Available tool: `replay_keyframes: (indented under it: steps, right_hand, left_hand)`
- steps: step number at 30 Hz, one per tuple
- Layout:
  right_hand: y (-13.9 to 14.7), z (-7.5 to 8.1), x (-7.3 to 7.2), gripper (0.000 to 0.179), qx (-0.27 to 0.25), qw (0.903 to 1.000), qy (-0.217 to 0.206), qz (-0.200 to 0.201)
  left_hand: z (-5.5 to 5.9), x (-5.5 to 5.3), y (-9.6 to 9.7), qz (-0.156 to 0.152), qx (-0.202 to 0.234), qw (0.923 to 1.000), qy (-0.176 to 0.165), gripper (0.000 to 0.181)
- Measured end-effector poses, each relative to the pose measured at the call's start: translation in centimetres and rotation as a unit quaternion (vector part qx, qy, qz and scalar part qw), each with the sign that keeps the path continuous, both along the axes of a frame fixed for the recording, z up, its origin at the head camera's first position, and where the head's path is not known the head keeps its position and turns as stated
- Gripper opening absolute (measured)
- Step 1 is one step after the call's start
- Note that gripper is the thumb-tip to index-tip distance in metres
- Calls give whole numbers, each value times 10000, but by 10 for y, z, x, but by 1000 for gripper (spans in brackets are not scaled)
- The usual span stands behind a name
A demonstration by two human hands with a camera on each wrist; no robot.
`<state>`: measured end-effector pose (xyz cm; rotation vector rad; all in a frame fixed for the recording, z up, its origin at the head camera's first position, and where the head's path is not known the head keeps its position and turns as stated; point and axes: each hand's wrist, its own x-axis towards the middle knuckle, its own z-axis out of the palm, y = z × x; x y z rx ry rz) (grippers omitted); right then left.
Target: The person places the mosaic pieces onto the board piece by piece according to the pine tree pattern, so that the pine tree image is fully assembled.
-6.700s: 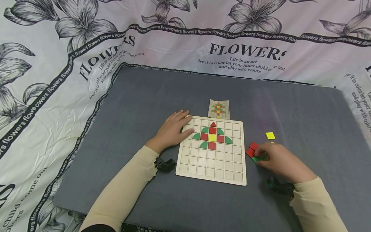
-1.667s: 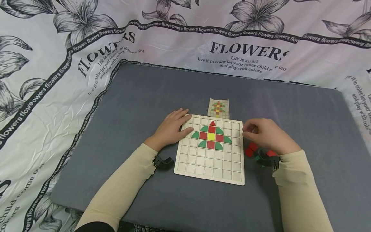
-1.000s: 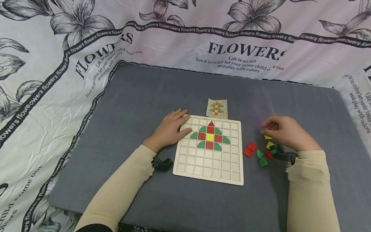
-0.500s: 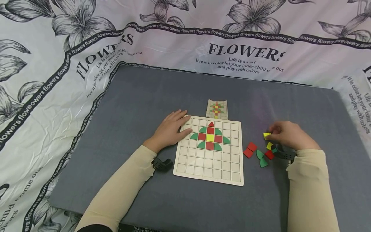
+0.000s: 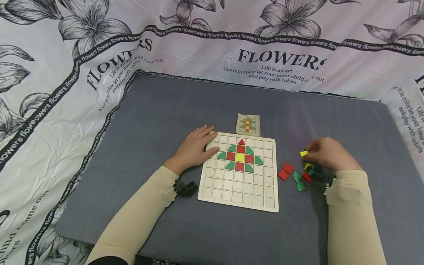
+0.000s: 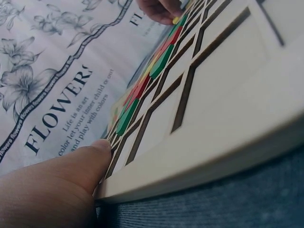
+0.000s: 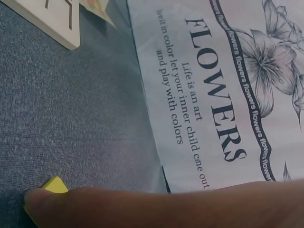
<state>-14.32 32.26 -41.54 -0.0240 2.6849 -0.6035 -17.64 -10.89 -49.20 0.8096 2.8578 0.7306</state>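
My left hand (image 5: 196,148) rests on the upper left corner of a pale gridded board (image 5: 228,188), fingers straight, thumb on the board's edge. Set in the board's cells is a pattern of red squares, green quarter-round pieces, a red triangle and one yellow square (image 5: 240,157). Right of the board, my right hand (image 5: 331,154) pinches a yellow square tile (image 5: 303,153) between thumb and fingers. The right wrist view shows part of that yellow tile (image 7: 56,185) beyond a finger. Below this hand another yellow tile (image 5: 307,166) lies partly covered by the wrist strap.
Red square tiles (image 5: 286,171) and green quarter-round tiles (image 5: 299,181) lie loose between the board and my right wrist. A small pattern card (image 5: 247,124) touches the board's far edge. The grey tabletop (image 5: 179,99) ends at a flower-printed sheet (image 5: 205,51).
A green quarter-round piece was added to the pattern's lower right. My right hand went from the tile pile to the board's right edge, then back right, and now holds a yellow tile. The left hand stays.
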Motion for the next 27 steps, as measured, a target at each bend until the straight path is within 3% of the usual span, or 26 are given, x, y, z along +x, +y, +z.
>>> replay_keyframes:
  steps: [12, 22, 27]
  right_hand:
    - [-11, 0, -3, 21, -198, 9991, 248, 267]
    - [-31, 3, 0, 21, -294, 9980, 404, 380]
    - [-45, 7, 1, 16, -371, 9958, 526, 651]
  left_hand:
    - [-1, -1, -1, -9, -6, 10000, 23, 67]
    - [0, -1, 0, -37, 37, 10000, 21, 67]
    - [-2, -1, -1, -34, 32, 10000, 20, 67]
